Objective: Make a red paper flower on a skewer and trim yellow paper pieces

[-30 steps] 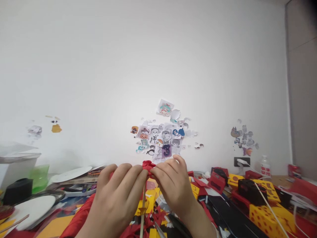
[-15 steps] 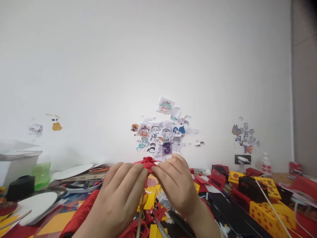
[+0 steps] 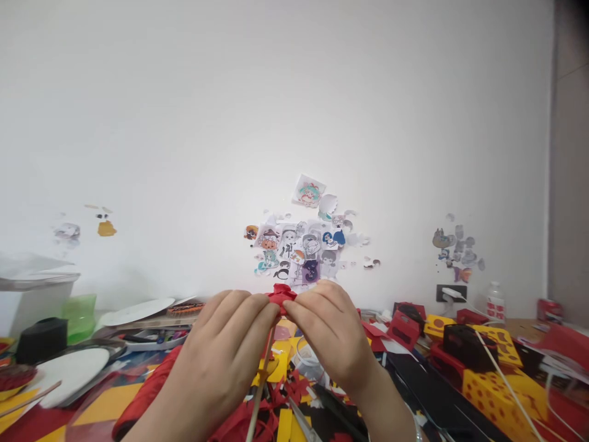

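Between my fingertips is a red paper flower (image 3: 282, 296), its folds gathered at the top of a thin wooden stick (image 3: 260, 393). My left hand (image 3: 225, 344) pinches its left side, with the fingers curled and their backs toward me. On the opposite side, my right hand (image 3: 331, 331) grips it with thumb and fingers pressed together. The stick slants down below the flower toward the bottom edge. My fingers hide part of the flower and the top of the stick.
Red, yellow and black paper scraps (image 3: 289, 393) and scissors (image 3: 304, 420) lie beneath my hands. To the right are spotted yellow boxes (image 3: 501, 393), a black panel (image 3: 442, 393) and a bottle (image 3: 495, 304). White plates (image 3: 76, 374) and a red roll (image 3: 151, 387) are left.
The red flower looks more upright and narrower between my fingers, and more of the stick shows below. My hands have shifted only slightly, and the view has moved a little.
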Available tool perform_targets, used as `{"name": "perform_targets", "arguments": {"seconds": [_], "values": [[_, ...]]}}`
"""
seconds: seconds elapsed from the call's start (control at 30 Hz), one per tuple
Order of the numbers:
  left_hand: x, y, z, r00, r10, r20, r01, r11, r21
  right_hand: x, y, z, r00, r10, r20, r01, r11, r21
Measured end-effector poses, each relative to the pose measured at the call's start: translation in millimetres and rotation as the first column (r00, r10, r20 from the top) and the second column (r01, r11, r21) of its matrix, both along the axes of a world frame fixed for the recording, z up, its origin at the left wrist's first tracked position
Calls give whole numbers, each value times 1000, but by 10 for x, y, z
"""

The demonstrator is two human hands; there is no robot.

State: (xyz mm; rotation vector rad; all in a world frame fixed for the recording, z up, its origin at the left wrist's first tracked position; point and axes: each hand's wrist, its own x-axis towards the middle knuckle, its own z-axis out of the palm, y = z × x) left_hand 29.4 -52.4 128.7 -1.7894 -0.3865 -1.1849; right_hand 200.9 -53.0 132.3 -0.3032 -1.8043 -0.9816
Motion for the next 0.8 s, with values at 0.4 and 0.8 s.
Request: {"name": "perform_targets", "arguments": {"seconds": [0.4,0.8], "values": [[16,-48,-18,1000,-20,12,20,1000,22,24,-19,-25,998,-41,-42,38,997,-72],[66,-182,42,986,149,-79,-137,981,138,10,-52,-55,1000,-13,9,13,999,-30]]}}
